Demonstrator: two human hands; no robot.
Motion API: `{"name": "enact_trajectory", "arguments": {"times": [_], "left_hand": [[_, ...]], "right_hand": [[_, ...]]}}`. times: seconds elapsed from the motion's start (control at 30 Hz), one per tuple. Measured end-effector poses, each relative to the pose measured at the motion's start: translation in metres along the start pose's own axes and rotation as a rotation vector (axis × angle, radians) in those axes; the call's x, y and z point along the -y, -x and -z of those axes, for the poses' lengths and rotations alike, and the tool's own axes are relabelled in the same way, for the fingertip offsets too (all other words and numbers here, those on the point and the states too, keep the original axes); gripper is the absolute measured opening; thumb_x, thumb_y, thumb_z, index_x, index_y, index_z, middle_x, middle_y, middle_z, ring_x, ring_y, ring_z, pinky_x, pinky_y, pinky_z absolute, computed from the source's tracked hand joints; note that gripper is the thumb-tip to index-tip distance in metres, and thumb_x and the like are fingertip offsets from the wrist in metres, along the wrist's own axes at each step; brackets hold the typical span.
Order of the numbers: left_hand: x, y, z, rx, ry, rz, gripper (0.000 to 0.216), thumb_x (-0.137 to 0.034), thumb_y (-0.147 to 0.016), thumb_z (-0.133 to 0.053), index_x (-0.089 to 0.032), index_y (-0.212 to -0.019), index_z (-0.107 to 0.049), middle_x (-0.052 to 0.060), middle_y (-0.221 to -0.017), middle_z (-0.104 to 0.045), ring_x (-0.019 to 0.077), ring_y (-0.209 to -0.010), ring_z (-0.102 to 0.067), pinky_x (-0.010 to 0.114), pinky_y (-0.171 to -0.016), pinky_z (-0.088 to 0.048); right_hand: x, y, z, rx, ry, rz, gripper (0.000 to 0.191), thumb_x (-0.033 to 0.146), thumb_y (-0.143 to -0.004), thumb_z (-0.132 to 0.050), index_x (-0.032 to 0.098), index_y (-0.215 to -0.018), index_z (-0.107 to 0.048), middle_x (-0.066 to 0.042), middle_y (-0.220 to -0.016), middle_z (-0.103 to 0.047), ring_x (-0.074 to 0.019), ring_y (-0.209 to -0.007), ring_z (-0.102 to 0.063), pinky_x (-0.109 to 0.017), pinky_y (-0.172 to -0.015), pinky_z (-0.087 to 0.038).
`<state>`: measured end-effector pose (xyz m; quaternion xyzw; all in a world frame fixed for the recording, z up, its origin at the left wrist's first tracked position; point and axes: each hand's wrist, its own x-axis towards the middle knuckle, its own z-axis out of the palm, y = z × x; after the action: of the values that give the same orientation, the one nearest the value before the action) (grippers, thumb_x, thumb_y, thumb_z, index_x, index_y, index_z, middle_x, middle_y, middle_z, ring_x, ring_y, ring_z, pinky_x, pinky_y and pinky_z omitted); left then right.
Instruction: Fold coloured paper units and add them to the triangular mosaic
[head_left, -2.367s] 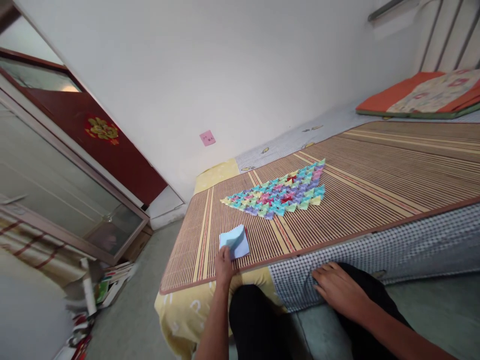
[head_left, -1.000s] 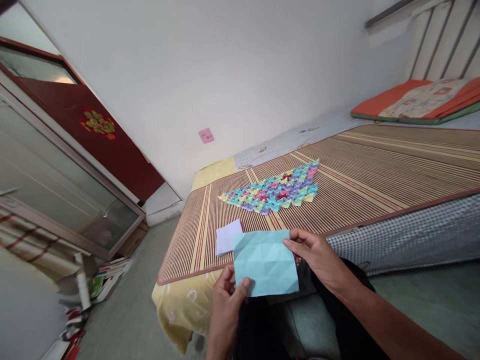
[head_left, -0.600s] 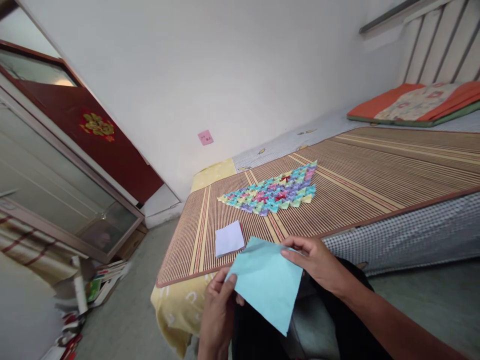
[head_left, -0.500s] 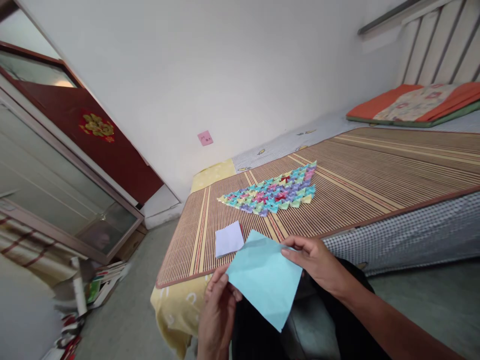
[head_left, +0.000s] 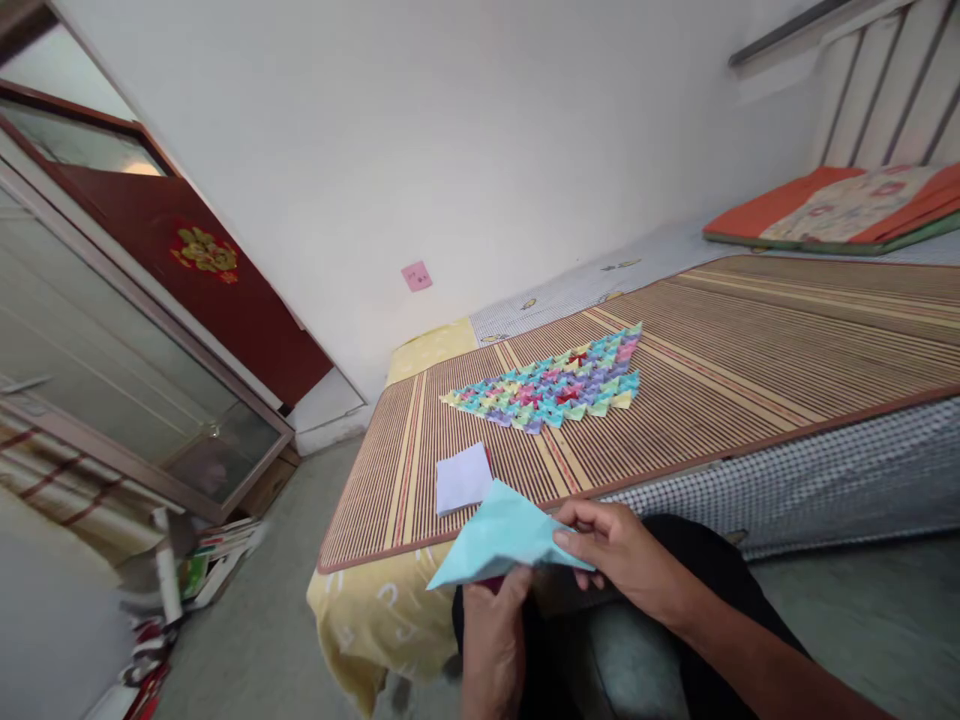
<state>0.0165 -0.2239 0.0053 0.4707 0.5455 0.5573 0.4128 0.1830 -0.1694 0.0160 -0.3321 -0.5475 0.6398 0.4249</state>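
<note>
A light blue sheet of paper (head_left: 499, 538) is bent over into a triangle shape above my lap, its peak pointing toward the bed. My left hand (head_left: 499, 610) grips its lower edge near the middle, thumb on top and the other fingers mostly hidden underneath. At the sheet's right side, my right hand (head_left: 607, 545) pinches it between thumb and fingers. Just beyond the paper lies a stack of white paper (head_left: 463, 478). Farther back on the mat spreads a triangular arrangement of folded paper pieces (head_left: 544, 385) in several colours.
A striped bamboo mat (head_left: 712, 350) covers the bed, with yellow patterned cloth (head_left: 375, 625) hanging over its near left corner. Folded orange bedding (head_left: 832, 210) rests at the far right. Books and papers (head_left: 217, 560) lie on the floor by the glass door (head_left: 142, 350).
The light blue sheet, flat and spread half a second ago, is now folded over into a triangle. My left hand has moved right, from its left corner to the middle of the lower edge.
</note>
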Motion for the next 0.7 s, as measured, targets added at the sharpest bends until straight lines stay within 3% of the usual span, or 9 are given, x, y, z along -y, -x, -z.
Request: {"name": "enact_trajectory", "arguments": {"times": [0.1, 0.17, 0.33, 0.5, 0.6, 0.7], "left_hand": [[-0.010, 0.001, -0.006, -0.043, 0.254, 0.005, 0.032, -0.048, -0.087, -0.071, -0.018, -0.098, -0.072, 0.006, -0.096, -0.074, 0.0214, -0.087, -0.067, 0.034, -0.084, -0.053], [-0.015, 0.002, -0.009, -0.082, 0.352, 0.049, 0.030, -0.046, -0.082, -0.077, -0.017, -0.086, -0.072, 0.003, -0.082, -0.072, 0.0186, -0.076, -0.064, 0.031, -0.079, -0.052], [-0.019, 0.006, -0.012, -0.131, 0.342, 0.108, 0.034, -0.045, -0.079, -0.080, -0.017, -0.066, -0.066, 0.000, -0.069, -0.064, 0.0159, -0.068, -0.056, 0.027, -0.073, -0.048], [-0.015, 0.011, -0.017, -0.113, 0.312, 0.139, 0.032, -0.045, -0.076, -0.082, -0.017, -0.070, -0.068, 0.002, -0.068, -0.064, 0.0166, -0.066, -0.054, 0.026, -0.065, -0.046], [-0.019, 0.012, -0.022, -0.134, 0.245, 0.142, 0.038, -0.050, -0.071, -0.084, -0.017, -0.063, -0.065, 0.002, -0.064, -0.062, 0.0173, -0.064, -0.055, 0.027, -0.063, -0.047], [-0.028, 0.014, -0.028, -0.174, 0.180, 0.150, 0.046, -0.057, -0.064, -0.085, -0.018, -0.055, -0.062, 0.002, -0.058, -0.059, 0.0176, -0.060, -0.053, 0.029, -0.061, -0.047]], "right_hand": [[0.001, 0.002, 0.001, 0.024, 0.045, 0.020, 0.038, 0.055, -0.079, -0.075, 0.018, -0.079, -0.065, 0.002, -0.064, -0.059, -0.0110, -0.049, -0.054, -0.022, -0.045, -0.037], [0.004, 0.003, 0.002, -0.001, 0.083, 0.069, 0.036, 0.053, -0.084, -0.070, 0.018, -0.080, -0.067, 0.000, -0.070, -0.063, -0.0139, -0.058, -0.059, -0.024, -0.052, -0.043], [0.021, 0.006, 0.003, -0.124, 0.214, 0.215, 0.032, 0.050, -0.094, -0.060, 0.020, -0.097, -0.071, -0.007, -0.096, -0.075, -0.0243, -0.091, -0.068, -0.034, -0.081, -0.052], [0.035, 0.001, 0.001, -0.184, 0.290, 0.243, 0.030, 0.047, -0.087, -0.067, 0.020, -0.100, -0.073, -0.007, -0.093, -0.075, -0.0229, -0.085, -0.067, -0.035, -0.079, -0.052], [0.036, -0.003, -0.003, -0.167, 0.249, 0.220, 0.029, 0.045, -0.084, -0.070, 0.019, -0.096, -0.072, -0.005, -0.084, -0.072, -0.0207, -0.079, -0.064, -0.033, -0.074, -0.052], [0.034, -0.003, -0.006, -0.264, 0.247, 0.307, 0.020, 0.037, -0.081, -0.072, 0.021, -0.092, -0.067, -0.004, -0.086, -0.069, -0.0204, -0.081, -0.063, -0.033, -0.075, -0.051]]}}
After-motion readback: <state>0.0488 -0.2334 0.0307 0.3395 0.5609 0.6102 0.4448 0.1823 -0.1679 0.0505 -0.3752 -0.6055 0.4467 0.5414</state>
